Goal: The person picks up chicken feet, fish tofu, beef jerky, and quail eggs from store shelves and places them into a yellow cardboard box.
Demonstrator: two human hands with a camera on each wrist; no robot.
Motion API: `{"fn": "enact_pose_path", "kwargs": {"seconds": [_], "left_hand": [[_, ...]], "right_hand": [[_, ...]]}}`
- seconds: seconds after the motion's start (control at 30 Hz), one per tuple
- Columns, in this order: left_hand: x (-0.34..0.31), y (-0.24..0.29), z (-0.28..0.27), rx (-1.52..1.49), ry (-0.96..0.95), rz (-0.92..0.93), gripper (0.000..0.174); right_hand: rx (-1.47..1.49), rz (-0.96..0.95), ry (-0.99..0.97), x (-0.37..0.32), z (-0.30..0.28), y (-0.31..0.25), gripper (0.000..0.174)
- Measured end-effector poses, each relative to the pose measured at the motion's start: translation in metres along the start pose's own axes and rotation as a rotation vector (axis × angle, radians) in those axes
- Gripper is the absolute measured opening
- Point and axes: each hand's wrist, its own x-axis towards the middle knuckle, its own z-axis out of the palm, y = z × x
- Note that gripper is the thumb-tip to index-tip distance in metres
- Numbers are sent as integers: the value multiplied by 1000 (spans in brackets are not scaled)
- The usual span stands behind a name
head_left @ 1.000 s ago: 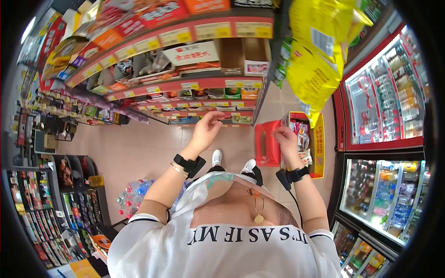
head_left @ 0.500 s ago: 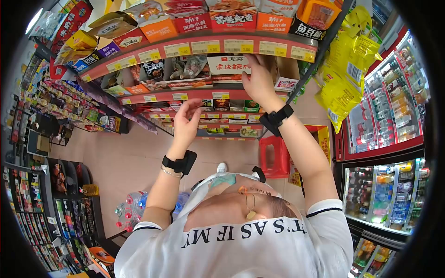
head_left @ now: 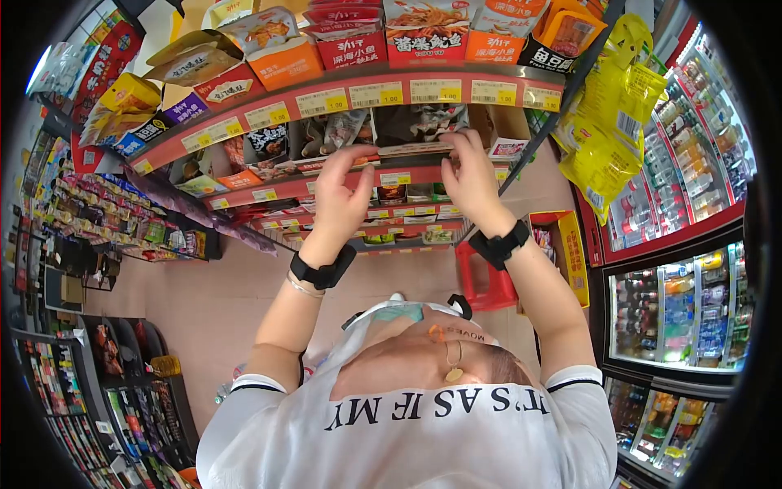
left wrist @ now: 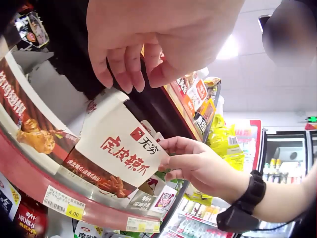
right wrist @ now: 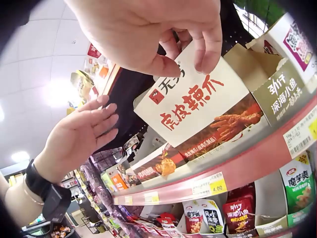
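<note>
A snack box with a tall white flap and chicken-feet pictures on its front stands on the shelf. My right hand pinches the flap's upper edge, thumb on the printed side, as the right wrist view shows. At the box's other end is my left hand, fingers loosely bent and holding nothing. In the left wrist view its fingertips hang just above the flap's corner. From the head view, the flap is nearly edge-on and dark packets show behind it.
Beside it stand an open brown carton and a chicken-wing box. Overhead runs a shelf of snack boxes. Yellow bags hang at the right, near drink fridges. A red stool stands below.
Both hands have risen from below to the shelf. The right hand reached the white flap first; the left has since come up beside it. The flap has turned from face-up to nearly edge-on.
</note>
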Motion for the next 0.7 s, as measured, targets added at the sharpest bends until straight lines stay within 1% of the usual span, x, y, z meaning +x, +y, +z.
{"fn": "enact_pose_path", "kwargs": {"seconds": [0.07,0.13,0.2,0.27,0.33,0.47,0.53,0.57,0.63,0.7], "left_hand": [[8,8,2,298,-42,322,24],[14,14,7,298,-58,356,26],[19,21,12,477,-115,469,26],[23,20,17,459,-127,462,27],[26,24,20,536,-189,450,30],[30,19,23,532,-253,448,34],[31,7,26,473,-373,399,39],[30,4,27,472,-374,394,39],[30,4,27,538,-374,456,44],[28,7,28,519,-374,430,45]], "right_hand": [[-23,-20,7,-12,-3,-1,30],[-56,-76,15,-22,-5,-2,30],[-48,-58,4,-29,-7,-5,30],[-51,-57,-25,-36,-9,-5,31],[-61,-72,-28,-41,-10,-5,32],[-72,-94,-53,-49,-13,-3,32],[-67,-107,-58,-51,-16,-2,32],[-64,-121,-60,-52,-18,-2,31],[-47,-119,-75,-54,-24,1,31],[-32,-121,-88,-50,-33,0,31]]}}
